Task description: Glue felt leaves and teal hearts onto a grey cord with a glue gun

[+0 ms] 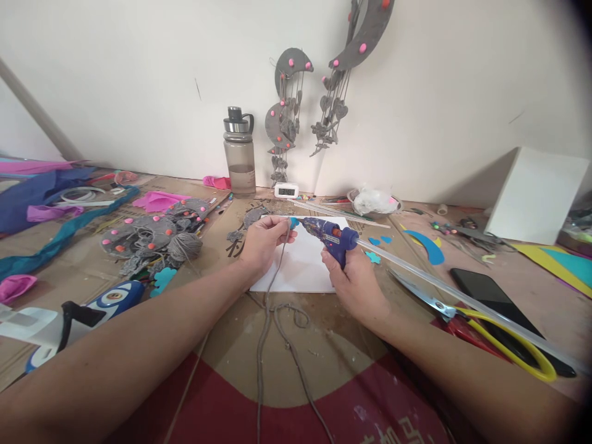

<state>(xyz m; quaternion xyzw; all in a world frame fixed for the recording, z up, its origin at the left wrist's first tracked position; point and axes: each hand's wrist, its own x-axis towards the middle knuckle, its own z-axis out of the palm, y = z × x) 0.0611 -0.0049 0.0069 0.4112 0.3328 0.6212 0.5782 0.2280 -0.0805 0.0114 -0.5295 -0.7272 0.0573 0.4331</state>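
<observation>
In the head view my left hand [266, 242] pinches a small blue piece [293, 223], with grey yarn [280, 262] hanging from the same fingertips. My right hand [354, 277] grips a dark blue glue gun [330, 235] whose nozzle points left, at or very near the blue piece. A long clear glue stick [416, 274] runs out of the gun's back toward the lower right. Below both hands lies a white sheet [300, 271]. Loose yarn trails over the cardboard toward me. Right of the gun are small blue hearts [385, 240] and a turquoise flower cutout [372, 257].
Yellow-handled scissors [448, 311] and a black phone [490, 296] lie on the right. Grey crescent pieces [139, 237] and a yarn ball [184, 246] sit left, behind a tape dispenser [115, 302]. At the back stand a water bottle [240, 160] and a small clock [286, 190].
</observation>
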